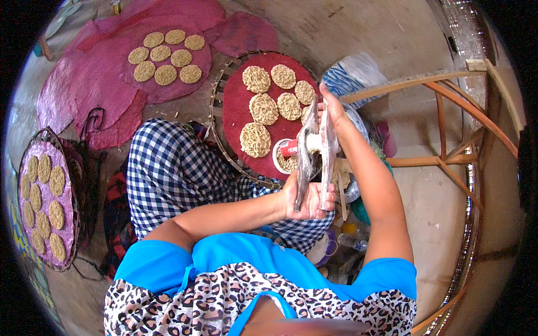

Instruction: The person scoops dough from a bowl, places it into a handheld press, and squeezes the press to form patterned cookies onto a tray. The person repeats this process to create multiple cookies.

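Note:
Between my two hands is a wooden dough press (pixel 329 155), its two long-handled halves side by side and smeared pale. Pale dough (pixel 313 143) shows between the halves at their middle. My left hand (pixel 309 199) supports the near handle ends, palm up. At the far ends my right hand (pixel 332 105) grips the handles. Just left of the press lies a round tray with a red cloth (pixel 231 105), holding several coiled dough rounds (pixel 263 109); the press partly hides one. A white tub (pixel 277 161) on the cloth contains dough bits and a red cylinder (pixel 288 148).
More dough rounds lie on a pink cloth (pixel 101 84) at the upper left and on a purple-covered tray (pixel 67 201) at far left. Wooden frame bars (pixel 412 86) extend on the right. A plastic bag (pixel 355 75) and a clear bottle (pixel 352 242) are near my right arm.

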Demonstrator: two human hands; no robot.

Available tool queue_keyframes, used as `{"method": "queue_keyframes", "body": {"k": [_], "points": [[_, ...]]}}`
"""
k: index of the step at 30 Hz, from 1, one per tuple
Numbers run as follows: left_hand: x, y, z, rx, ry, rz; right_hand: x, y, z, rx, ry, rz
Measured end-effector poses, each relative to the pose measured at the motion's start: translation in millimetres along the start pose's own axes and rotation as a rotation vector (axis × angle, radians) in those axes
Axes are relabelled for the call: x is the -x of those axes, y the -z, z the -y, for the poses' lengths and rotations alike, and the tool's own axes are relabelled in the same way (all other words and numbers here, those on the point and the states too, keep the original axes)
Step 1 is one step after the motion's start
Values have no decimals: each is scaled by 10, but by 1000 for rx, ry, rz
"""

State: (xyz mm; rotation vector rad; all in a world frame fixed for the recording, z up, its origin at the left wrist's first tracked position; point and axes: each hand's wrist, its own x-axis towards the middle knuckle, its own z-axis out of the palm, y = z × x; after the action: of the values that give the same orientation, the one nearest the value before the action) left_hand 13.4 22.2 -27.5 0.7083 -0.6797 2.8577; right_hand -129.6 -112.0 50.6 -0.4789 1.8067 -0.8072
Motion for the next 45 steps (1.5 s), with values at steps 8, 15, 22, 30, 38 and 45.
{"method": "queue_keyframes", "body": {"k": [8,15,22,30,38,45], "points": [[-215,117,9,-43,13,-159,80,218,-117,139,138,-189],[-26,11,266,29,-14,-271,-77,137,-362,80,223,-30],[-44,-60,37,-17,-30,-344,-103,97,-205,36,271,-126],[41,33,109,-91,-52,-380,-153,252,-390,44,311,-109],[-108,242,-94,-137,180,117,70,547,-33,167,486,-450],[158,-701,-513,-845,72,-386,1009,715,-408,-143,777,-116]]}}
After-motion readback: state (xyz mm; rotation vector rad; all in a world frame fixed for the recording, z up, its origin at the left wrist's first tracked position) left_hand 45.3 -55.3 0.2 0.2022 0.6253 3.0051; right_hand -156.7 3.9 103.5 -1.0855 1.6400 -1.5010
